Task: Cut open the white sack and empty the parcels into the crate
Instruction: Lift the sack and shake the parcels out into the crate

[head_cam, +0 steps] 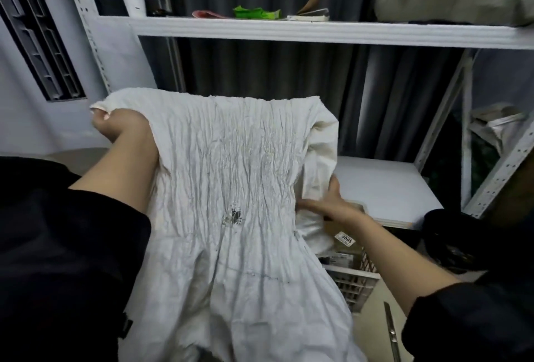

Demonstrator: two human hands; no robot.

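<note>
Hanging limp and heavily creased, the white sack [231,188] is held raised in front of the person, its upper edge level with the lower shelf bay and its body draping down toward the bottom of the view. It looks flat and largely emptied; whether its cut opening faces down cannot be seen. The left hand [121,124] grips the upper left corner, fingers curled into the fabric. The right hand [326,202] rests against the right edge lower down, fingers extended and loosely spread, touching a fold of the sack. Directly below and to the right of the sack stands the white slatted crate [355,283], with parcels visible inside, among them a brown parcel with a numbered label [344,238] and a pale bag-like parcel [312,231] partly covered by the sack. Judged from this, cutting and tipping are done; what remains is probably shaking out any last item and setting the sack aside. A metal blade-like tool [391,330] lies at the lower right. Beyond stands white metal shelving [318,32] carrying a green packet [254,12] and a white cup [133,0].
</note>
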